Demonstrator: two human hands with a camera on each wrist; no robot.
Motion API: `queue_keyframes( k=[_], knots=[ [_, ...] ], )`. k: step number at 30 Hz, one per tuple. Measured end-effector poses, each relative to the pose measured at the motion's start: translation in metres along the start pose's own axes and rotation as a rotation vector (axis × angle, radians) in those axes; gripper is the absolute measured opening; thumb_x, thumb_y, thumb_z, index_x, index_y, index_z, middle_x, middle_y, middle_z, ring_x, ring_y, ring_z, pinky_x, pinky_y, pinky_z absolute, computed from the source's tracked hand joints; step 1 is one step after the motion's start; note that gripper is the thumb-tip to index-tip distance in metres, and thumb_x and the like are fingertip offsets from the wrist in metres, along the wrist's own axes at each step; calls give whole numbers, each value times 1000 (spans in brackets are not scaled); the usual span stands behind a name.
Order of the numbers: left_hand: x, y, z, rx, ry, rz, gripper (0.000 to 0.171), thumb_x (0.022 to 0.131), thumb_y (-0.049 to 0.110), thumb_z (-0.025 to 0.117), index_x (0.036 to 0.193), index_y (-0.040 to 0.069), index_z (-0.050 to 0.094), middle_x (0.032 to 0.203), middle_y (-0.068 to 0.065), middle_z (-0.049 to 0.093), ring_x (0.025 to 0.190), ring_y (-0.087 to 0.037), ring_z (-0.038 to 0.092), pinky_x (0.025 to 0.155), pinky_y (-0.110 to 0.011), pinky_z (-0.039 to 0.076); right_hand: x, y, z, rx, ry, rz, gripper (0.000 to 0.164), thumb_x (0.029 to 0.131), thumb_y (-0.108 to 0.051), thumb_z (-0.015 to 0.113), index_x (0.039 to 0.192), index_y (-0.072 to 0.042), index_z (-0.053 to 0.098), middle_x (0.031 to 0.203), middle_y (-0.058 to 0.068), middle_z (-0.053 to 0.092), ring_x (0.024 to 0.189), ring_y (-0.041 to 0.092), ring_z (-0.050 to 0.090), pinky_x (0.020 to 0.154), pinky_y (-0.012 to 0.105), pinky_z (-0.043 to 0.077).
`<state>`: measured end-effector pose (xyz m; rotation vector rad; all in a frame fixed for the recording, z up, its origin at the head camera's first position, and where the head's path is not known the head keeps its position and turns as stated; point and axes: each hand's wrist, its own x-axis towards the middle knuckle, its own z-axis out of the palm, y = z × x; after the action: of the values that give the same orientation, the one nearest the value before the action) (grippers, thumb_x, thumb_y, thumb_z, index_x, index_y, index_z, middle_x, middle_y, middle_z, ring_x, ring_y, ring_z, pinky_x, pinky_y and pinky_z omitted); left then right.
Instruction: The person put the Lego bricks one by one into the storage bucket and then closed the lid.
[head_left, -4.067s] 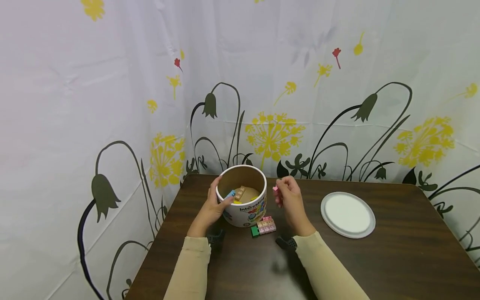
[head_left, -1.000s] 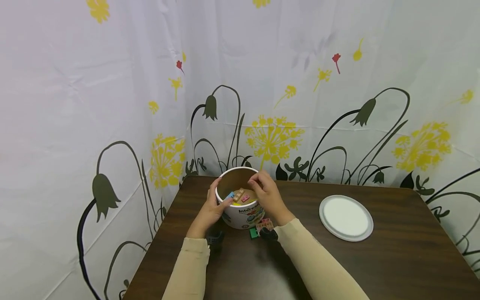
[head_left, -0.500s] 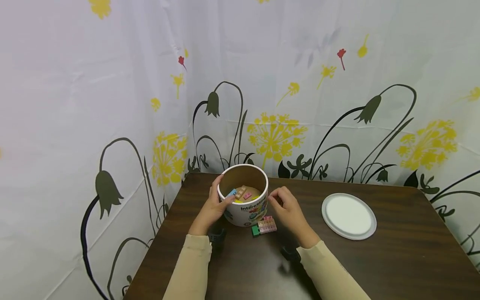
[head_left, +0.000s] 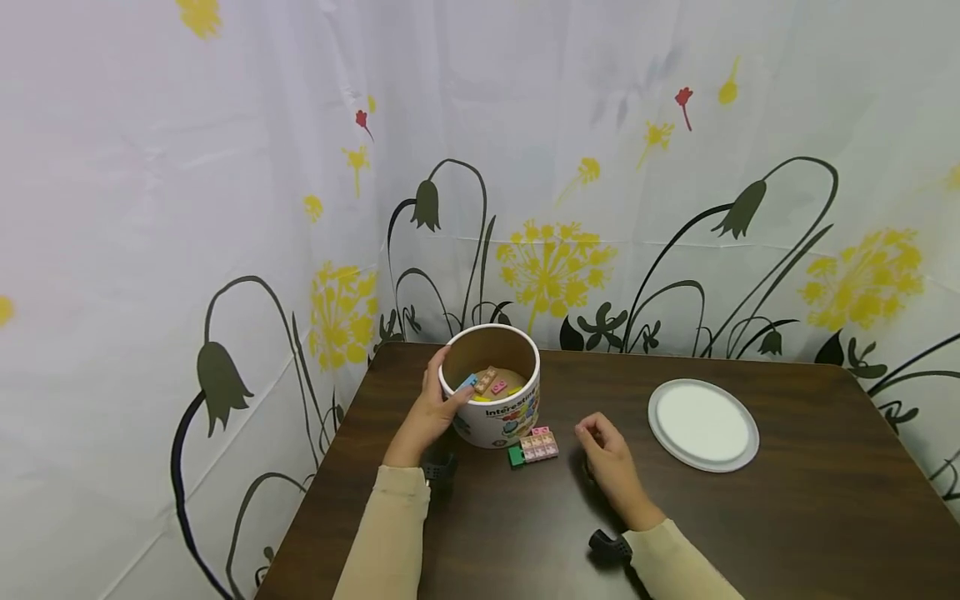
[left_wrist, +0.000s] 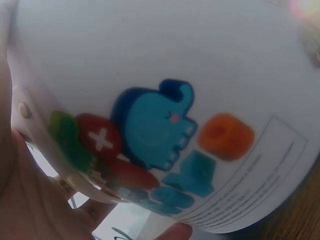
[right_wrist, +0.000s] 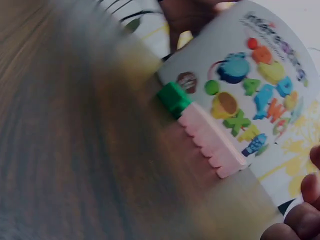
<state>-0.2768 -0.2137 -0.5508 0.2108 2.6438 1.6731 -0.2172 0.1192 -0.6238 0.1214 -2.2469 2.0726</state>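
My left hand (head_left: 427, 417) grips the white bucket (head_left: 501, 429) at its left side, thumb hooked over the rim. Inside lie a tan brick (head_left: 487, 379), a small pink brick (head_left: 499, 387), a blue brick (head_left: 469, 382) by the thumb, and some yellow pieces (head_left: 482, 398). Just in front of the bucket sits a joined set of bricks, with a green brick (head_left: 517, 456) at one end and pale pink bricks (head_left: 540, 447) beside it. Over the table to the right, my right hand (head_left: 613, 471) is loosely curled with nothing visible in it.
A round white lid (head_left: 703, 425) lies on the dark wooden table (head_left: 810, 500), right of my right hand. Behind the table's far edge hangs a white curtain (head_left: 465, 92) printed with flowers.
The right hand, earlier pinching a small pink brick, went over the bucket; that brick now lies inside. Since then the hand has drawn back right and nearer. The left hand keeps its grip.
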Motion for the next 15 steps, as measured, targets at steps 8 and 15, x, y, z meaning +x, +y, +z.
queue_keyframes(
  k=[8, 15],
  knots=[
    [2, 1, 1, -1, 2, -13, 94, 97, 47, 73, 170, 43, 14, 172, -18, 21, 152, -53, 38, 124, -72, 33, 5, 2, 2, -184, -117, -94, 3, 102, -12, 76, 102, -10, 74, 91, 3, 64, 79, 10, 57, 72, 23, 47],
    [4, 1, 1, -14, 3, -13, 92, 98, 44, 73, 169, 45, 15, 172, -17, 21, 153, -52, 36, 124, -74, 32, 7, 5, 1, -306, -164, -185, 12, 98, -14, 82, 101, -25, 78, 94, -1, 64, 81, 8, 56, 72, 23, 49]
  ],
)
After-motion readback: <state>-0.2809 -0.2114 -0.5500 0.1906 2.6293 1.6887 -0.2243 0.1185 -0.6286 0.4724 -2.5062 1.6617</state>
